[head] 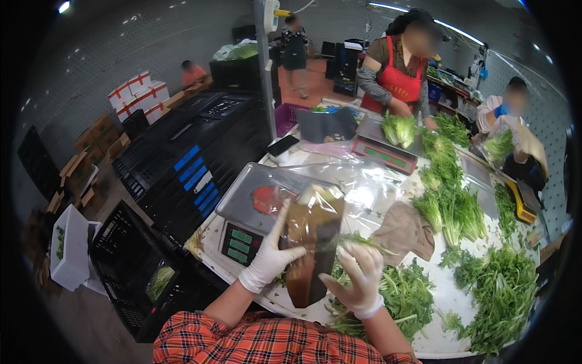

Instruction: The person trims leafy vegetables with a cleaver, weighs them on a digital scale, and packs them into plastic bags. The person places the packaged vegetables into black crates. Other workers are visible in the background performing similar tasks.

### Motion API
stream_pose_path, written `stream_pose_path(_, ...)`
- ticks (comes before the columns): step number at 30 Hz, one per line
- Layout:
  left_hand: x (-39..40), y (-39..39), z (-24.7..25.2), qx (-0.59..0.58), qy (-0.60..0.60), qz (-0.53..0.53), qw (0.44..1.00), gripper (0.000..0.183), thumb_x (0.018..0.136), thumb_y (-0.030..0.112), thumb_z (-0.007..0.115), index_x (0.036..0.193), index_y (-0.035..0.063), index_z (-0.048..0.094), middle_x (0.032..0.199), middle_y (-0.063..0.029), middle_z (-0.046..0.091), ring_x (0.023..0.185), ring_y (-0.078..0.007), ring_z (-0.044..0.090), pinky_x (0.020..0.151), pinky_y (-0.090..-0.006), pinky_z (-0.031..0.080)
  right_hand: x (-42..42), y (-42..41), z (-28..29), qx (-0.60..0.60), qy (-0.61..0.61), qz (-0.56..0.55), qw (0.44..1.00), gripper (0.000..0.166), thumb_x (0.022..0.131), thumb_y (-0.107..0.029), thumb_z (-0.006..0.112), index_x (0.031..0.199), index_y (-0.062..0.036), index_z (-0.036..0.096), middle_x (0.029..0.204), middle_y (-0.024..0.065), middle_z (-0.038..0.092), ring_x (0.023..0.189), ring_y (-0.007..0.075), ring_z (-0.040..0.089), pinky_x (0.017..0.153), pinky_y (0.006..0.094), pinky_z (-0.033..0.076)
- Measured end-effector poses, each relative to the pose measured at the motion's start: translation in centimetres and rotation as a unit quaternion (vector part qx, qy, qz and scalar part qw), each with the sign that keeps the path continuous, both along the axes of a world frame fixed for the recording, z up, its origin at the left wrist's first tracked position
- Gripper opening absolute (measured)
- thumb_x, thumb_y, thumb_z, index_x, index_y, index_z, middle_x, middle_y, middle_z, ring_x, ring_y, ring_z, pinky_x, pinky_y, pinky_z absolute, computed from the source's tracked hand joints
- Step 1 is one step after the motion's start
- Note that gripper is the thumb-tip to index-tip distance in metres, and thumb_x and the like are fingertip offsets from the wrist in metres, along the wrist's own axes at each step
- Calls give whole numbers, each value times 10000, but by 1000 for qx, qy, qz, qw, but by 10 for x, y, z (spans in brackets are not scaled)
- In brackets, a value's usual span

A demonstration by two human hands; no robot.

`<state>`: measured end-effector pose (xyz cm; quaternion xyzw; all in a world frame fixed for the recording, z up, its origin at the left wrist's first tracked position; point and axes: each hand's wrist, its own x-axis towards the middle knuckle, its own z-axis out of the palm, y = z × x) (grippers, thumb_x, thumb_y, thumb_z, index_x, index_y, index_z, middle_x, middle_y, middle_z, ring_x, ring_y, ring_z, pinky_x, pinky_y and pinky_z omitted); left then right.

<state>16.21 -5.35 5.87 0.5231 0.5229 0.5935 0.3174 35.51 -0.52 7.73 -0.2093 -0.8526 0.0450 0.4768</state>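
Observation:
My left hand (273, 259), in a white glove, grips a glossy brown and dark box-like sleeve (307, 259), its thumb across the near face. Pale vegetable stem ends (318, 194) show at the sleeve's far end under transparent plastic film (363, 182). Beside the sleeve's right side, my gloved right hand (359, 275) has its fingers apart; whether its thumb touches the sleeve is hard to tell. Leafy greens (404, 295) lie under and beside that hand. Beyond my left hand stands a digital scale (238, 182) with a red patch on its pan.
A brown cloth (404, 232) and frisée-like greens (495, 291) lie on the white table (448, 282). Across it, a person in a red apron (400, 82) handles lettuce (400, 128) at a second scale (384, 152). Black crates (132, 268) stand at left. Another person (511, 113) holds bagged greens.

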Motion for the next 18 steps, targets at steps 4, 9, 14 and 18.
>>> stream_pose_path(4,16,0,4,13,1,-34,999,1091,671,-53,683,1426,128,-83,1470,-129,142,1309,-210,234,1033,-297,269,-25,21,-12,11,-23,-32,999,391,673,-229,698,1056,-199,626,1069,41,542,1024,228,489,873,383,369)
stream_pose_path(9,10,2,3,48,-134,-14,990,1197,619,-63,744,1418,155,-120,1445,-147,170,1236,-222,360,975,-318,376,-28,4,-30,72,-39,-6,997,283,693,-178,651,973,-212,640,978,-38,578,952,133,531,862,348,364)
stream_pose_path(14,10,3,-7,47,-179,16,983,1084,616,-52,758,1431,95,59,1352,-115,353,1165,-182,432,940,-301,412,-27,-9,-39,79,-59,-7,995,277,691,-167,669,956,-233,627,1014,-62,549,940,124,518,904,348,329)
stream_pose_path(18,0,3,-7,-37,-216,-35,975,670,636,-20,760,1229,-14,448,1127,-68,557,1007,-125,540,870,-270,449,-23,-6,-35,46,-37,-20,998,308,655,-181,689,956,-217,633,1043,-26,550,971,167,502,898,371,343)
